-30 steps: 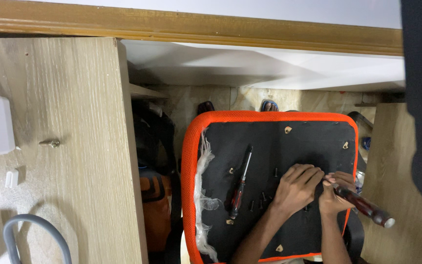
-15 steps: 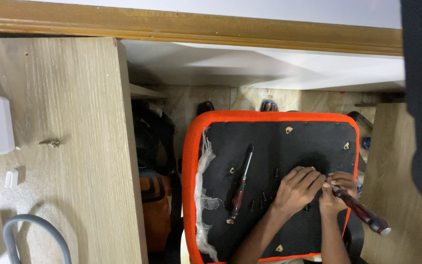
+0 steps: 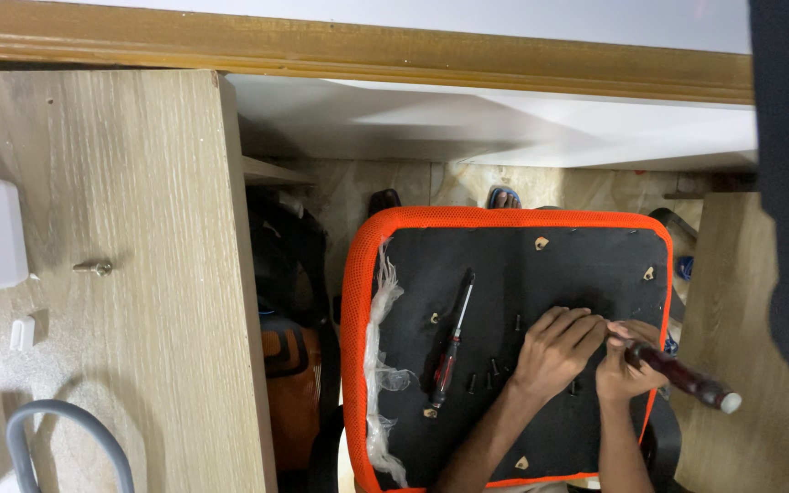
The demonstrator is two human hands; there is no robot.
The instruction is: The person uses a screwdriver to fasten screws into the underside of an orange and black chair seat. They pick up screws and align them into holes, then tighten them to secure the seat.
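Here right hand (image 3: 627, 365) grips glossy dark-red screwdriver (image 3: 687, 377); left hand (image 3: 557, 351) curled, pressing black seat underside (image 3: 559, 265)

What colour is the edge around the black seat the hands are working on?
Bright orange: the mesh edge runs round the black seat panel, seen in the head view.

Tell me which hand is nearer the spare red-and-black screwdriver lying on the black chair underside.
Left. The left hand rests just right of the red-and-black screwdriver, not touching it. The right hand sits farther right, gripping a dark red-handled screwdriver.

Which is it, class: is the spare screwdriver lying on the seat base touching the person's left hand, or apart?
Apart. The head view shows black base between the spare screwdriver and the left hand.
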